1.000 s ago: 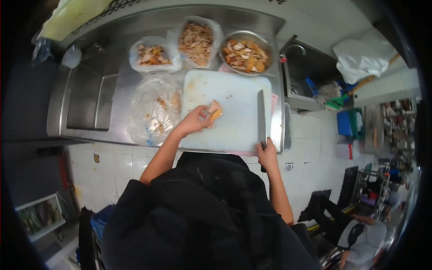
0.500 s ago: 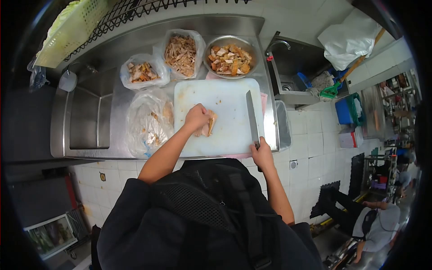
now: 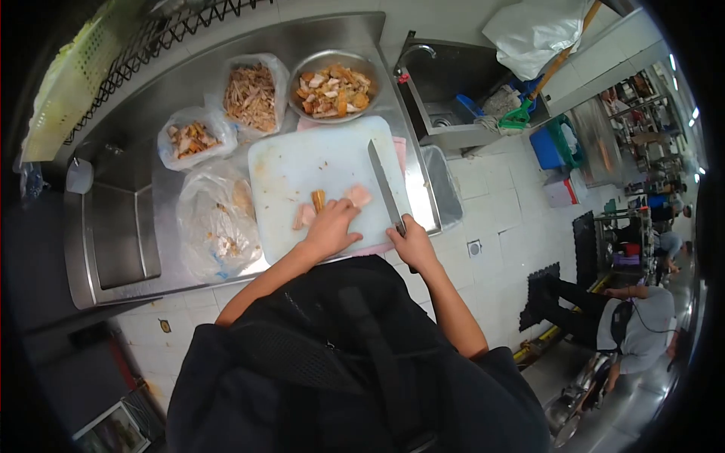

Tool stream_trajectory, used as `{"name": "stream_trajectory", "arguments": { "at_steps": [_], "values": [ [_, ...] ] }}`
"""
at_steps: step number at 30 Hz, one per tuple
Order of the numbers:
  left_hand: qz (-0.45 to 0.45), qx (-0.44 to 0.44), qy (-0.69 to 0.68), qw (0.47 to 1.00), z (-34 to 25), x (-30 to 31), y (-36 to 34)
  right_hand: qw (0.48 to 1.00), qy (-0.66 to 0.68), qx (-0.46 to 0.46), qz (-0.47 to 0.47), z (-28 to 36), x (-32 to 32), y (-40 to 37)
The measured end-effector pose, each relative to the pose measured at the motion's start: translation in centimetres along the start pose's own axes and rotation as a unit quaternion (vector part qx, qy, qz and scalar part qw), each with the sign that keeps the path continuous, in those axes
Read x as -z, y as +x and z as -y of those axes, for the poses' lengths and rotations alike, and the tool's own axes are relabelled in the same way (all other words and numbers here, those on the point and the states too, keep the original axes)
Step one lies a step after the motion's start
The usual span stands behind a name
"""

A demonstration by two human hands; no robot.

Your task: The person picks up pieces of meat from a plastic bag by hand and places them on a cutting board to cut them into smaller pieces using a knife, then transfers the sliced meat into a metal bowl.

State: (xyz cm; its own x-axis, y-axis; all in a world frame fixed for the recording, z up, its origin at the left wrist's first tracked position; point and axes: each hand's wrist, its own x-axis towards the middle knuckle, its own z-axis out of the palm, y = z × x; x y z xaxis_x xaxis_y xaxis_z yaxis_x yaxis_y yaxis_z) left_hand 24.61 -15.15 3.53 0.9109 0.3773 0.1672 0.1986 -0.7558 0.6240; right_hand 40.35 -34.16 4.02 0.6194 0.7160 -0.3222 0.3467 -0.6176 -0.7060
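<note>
My left hand (image 3: 331,229) lies over the white cutting board (image 3: 279,166) with its fingers spread. Its fingertips touch or nearly touch a pale slice of cooked meat (image 3: 359,196). Close by, a browned strip (image 3: 318,199) and another pale meat piece (image 3: 304,216) rest on the board. My right hand (image 3: 411,243) grips the handle of a long knife (image 3: 385,185), whose blade lies low along the board's right side, pointing away from me. Small crumbs dot the board.
Behind the board stand a steel bowl (image 3: 370,69) of chopped meat and a bag of shredded meat (image 3: 253,98). Two more plastic bags (image 3: 192,141) (image 3: 204,196) are at the left, near a steel sink (image 3: 121,234). Another person (image 3: 638,325) is at the far right.
My left hand has loosened from its grip on the meat and spread out; the meat now lies in separate pieces. The knife stays in my right hand. The view has turned and shifted.
</note>
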Motion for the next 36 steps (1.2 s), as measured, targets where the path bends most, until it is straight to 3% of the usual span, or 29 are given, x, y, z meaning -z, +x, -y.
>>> {"name": "stream_trajectory", "arguments": {
  "at_steps": [1, 2, 10, 13, 17, 22, 27, 33, 36],
  "values": [
    [0.057, -0.009, -0.006, 0.998, 0.2, -0.8, -0.9, 1.000, -0.014, 0.001, -0.012, 0.6, 0.4, -0.9],
    [0.054, -0.007, -0.007, 0.998, 0.7, -1.1, -1.5, 0.999, -0.026, 0.005, -0.025, 1.4, 0.8, -1.4],
    [-0.009, 0.071, -0.038, 0.997, 2.2, -0.4, -0.8, 0.996, -0.056, 0.061, -0.019, 3.3, 1.0, -5.4],
    [-0.053, 0.081, -0.039, 0.995, 2.1, -0.3, -0.5, 0.994, -0.033, 0.085, -0.058, 4.7, 0.5, -5.1],
    [-0.052, 0.114, -0.028, 0.992, 2.4, 0.0, -0.5, 0.991, -0.119, 0.067, -0.020, 2.0, -1.5, -4.4],
    [-0.064, 0.131, -0.041, 0.988, 2.5, 0.9, -1.2, 0.984, -0.170, 0.055, 0.014, 3.9, -0.1, -4.3],
    [-0.088, 0.165, -0.115, 0.976, 3.7, 1.4, -1.8, 0.988, -0.076, 0.111, -0.075, 6.1, -0.1, -5.5],
    [-0.087, 0.163, -0.140, 0.973, 4.1, 1.6, -1.6, 0.987, -0.152, 0.034, 0.047, 3.4, -1.2, -3.7],
    [-0.063, 0.113, -0.118, 0.985, 4.4, 1.4, -1.3, 0.997, -0.076, 0.023, 0.023, 4.8, 0.3, -3.8]
  ]
}}
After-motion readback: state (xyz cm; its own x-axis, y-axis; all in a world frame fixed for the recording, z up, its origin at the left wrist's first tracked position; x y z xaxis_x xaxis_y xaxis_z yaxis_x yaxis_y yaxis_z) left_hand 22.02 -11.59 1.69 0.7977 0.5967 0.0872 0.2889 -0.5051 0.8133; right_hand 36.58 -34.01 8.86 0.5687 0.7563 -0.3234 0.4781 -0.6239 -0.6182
